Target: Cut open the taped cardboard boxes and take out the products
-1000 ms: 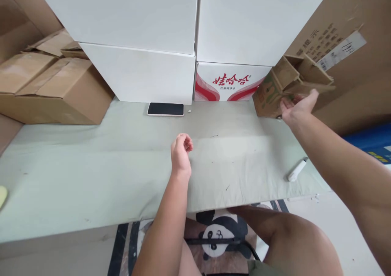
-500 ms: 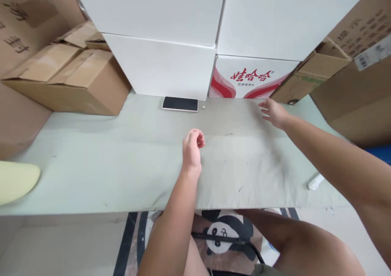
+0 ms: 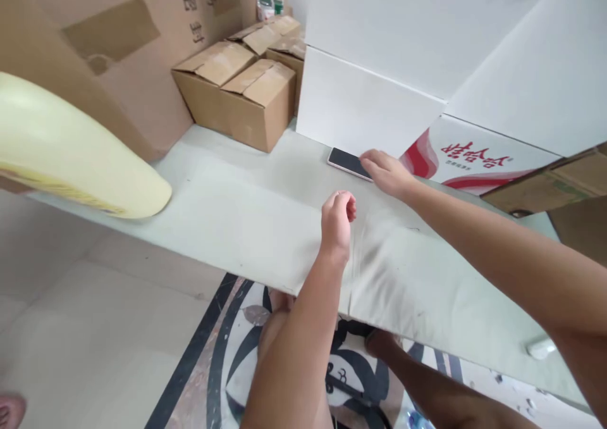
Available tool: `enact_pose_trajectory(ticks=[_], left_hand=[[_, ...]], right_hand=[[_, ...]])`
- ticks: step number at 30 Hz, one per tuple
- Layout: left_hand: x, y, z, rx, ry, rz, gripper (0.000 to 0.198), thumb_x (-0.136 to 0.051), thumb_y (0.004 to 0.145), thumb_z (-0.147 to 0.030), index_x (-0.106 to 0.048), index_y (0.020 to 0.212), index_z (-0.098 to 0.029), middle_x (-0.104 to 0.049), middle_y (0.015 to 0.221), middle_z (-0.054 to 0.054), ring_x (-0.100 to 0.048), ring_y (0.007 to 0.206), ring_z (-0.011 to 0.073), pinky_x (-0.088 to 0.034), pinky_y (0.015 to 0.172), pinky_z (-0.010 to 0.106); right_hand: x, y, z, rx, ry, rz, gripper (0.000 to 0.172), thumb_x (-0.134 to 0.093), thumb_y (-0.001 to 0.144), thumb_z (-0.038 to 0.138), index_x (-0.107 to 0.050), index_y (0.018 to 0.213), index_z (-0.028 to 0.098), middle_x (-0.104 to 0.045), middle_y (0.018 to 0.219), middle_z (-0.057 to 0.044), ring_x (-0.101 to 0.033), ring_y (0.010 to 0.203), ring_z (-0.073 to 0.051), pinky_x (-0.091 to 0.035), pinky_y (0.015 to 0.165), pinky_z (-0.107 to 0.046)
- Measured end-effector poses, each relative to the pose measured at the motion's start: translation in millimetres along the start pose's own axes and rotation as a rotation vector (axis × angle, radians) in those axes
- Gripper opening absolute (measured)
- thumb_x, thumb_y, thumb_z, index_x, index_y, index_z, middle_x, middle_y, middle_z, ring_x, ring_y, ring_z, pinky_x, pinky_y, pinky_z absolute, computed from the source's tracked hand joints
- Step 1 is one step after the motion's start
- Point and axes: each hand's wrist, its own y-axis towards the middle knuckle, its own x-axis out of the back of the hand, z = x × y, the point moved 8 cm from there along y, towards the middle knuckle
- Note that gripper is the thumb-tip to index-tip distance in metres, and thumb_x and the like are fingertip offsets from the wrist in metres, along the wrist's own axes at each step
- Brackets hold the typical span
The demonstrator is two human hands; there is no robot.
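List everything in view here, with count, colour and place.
Table: 1, pale green, centre
Boxes: 4 visible, white, one red-printed, back
Phone: 1, black, pale-rimmed, on table
Small cartons: at least 3, brown, back left
Large carton: 1, brown, far left
Cardboard: at least 1 piece, brown, right edge
Bottle: at least 1, greenish, top centre
Rounded object: 1, pale yellow, left
Small object: 1, white, lower right
Floor: 1, pale, partly black-patterned, bottom
Blue item: 1, unclear, bottom edge
Pinkish item: 1, unclear, bottom left corner
Left hand: 1, curled, over table
Right hand: 1, at phone's right end, contact unclear
Arms: 2, bottom and right
Legs: 2, partly under table
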Motion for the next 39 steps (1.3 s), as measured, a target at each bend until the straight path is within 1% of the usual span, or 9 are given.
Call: enact_pose_trajectory(ticks=[5,9,18,25,28,31,35,37,39], left_hand=[[33.3,11.8,-32.1,-0.058,-0.081,-0.087,0.025,-0.051,0.088,-0.023,-0.053,0.063,-0.018,-0.047,0.062,-0.001,-0.043,0.06,0.0104,-0.033,0.06,0.025],[48.4,15.1,-45.9,-0.069,-0.12,-0.126,0.025,-0.049,0.087,-0.02,-0.053,0.062,-0.018,-0.047,0.063,-0.001,-0.043,0.061,0.0106,-0.033,0.06,0.026],[67.4,13.3,-61.7,-0.09,-0.162,-0.167,0.026,-0.05,0.089,-0.018,-0.053,0.063,-0.018,-0.048,0.066,0.0,-0.044,0.063,0.011,-0.035,0.063,0.026],[71.3,1.0,-78.8,-0.301,-0.026,-0.215,0.031,-0.052,0.092,-0.019,-0.044,0.062,-0.02,-0.041,0.065,-0.002,-0.039,0.063,0.0125,-0.033,0.064,0.028],[81.9,-10.5,-93.5,-0.469,0.101,-0.349,0.026,-0.056,0.093,-0.021,-0.045,0.068,-0.021,-0.043,0.074,-0.001,-0.044,0.072,0.0149,-0.038,0.072,0.028],[81.1,-17.5,-105.1,-0.618,0.273,-0.397,0.007,-0.065,0.088,-0.023,-0.058,0.088,-0.023,-0.057,0.102,0.004,-0.055,0.106,0.0212,-0.042,0.097,0.032],[24.5,-6.1,-70.3,-0.422,0.508,0.132,0.033,-0.078,0.08,-0.026,-0.067,0.11,-0.026,-0.063,0.132,0.007,-0.054,0.133,0.0281,-0.038,0.115,0.039],[-10.0,-11.9,-30.2,-0.199,0.587,0.429,0.043,-0.083,0.076,-0.027,-0.069,0.116,-0.028,-0.065,0.133,0.007,-0.06,0.126,0.0283,-0.045,0.108,0.037],[-34.5,-21.2,3.4,-0.062,0.616,0.559,0.048,-0.084,0.073,-0.027,-0.068,0.119,-0.029,-0.067,0.127,0.006,-0.065,0.111,0.0256,-0.05,0.096,0.033]], right_hand=[[-81.2,41.8,145.2,0.418,-0.325,0.026,0.049,-0.045,0.097,0.035,-0.057,0.142,0.019,-0.053,0.151,-0.017,-0.058,0.131,-0.034,-0.047,0.114,-0.056],[-123.8,68.1,217.8,0.547,-0.44,-0.026,0.057,-0.048,0.094,0.028,-0.047,0.151,0.025,-0.044,0.161,-0.012,-0.045,0.146,-0.037,-0.046,0.116,-0.056],[-135.7,85.8,227.8,0.41,-0.576,-0.1,0.059,-0.049,0.091,0.026,-0.046,0.149,0.013,-0.036,0.166,-0.022,-0.037,0.152,-0.043,-0.04,0.12,-0.063],[-88.4,16.3,162.1,0.588,-0.444,-0.085,0.063,-0.044,0.093,0.033,-0.043,0.153,0.014,-0.04,0.166,-0.02,-0.043,0.151,-0.041,-0.027,0.124,-0.068],[-45.2,-52.8,94.4,0.517,-0.492,-0.068,0.062,-0.046,0.092,0.036,-0.048,0.152,0.017,-0.044,0.165,-0.019,-0.038,0.157,-0.038,-0.027,0.128,-0.065],[12.3,-144.7,6.3,0.333,-0.443,-0.237,0.056,-0.05,0.09,0.039,-0.056,0.143,0.024,-0.05,0.16,-0.02,-0.042,0.155,-0.041,-0.032,0.125,-0.067],[63.7,-277.1,-122.3,-0.178,-0.19,-0.522,0.048,-0.057,0.087,0.043,-0.061,0.135,0.044,-0.056,0.155,-0.013,-0.051,0.149,-0.039,-0.047,0.115,-0.065],[65.7,-325.4,-161.8,-0.324,-0.016,-0.6,0.042,-0.056,0.087,0.045,-0.062,0.128,0.047,-0.058,0.152,-0.01,-0.054,0.145,-0.039,-0.047,0.116,-0.065],[64.6,-349.9,-180.5,-0.382,0.019,-0.65,0.037,-0.056,0.087,0.042,-0.063,0.124,0.042,-0.06,0.149,-0.011,-0.055,0.144,-0.039,-0.044,0.119,-0.064]])
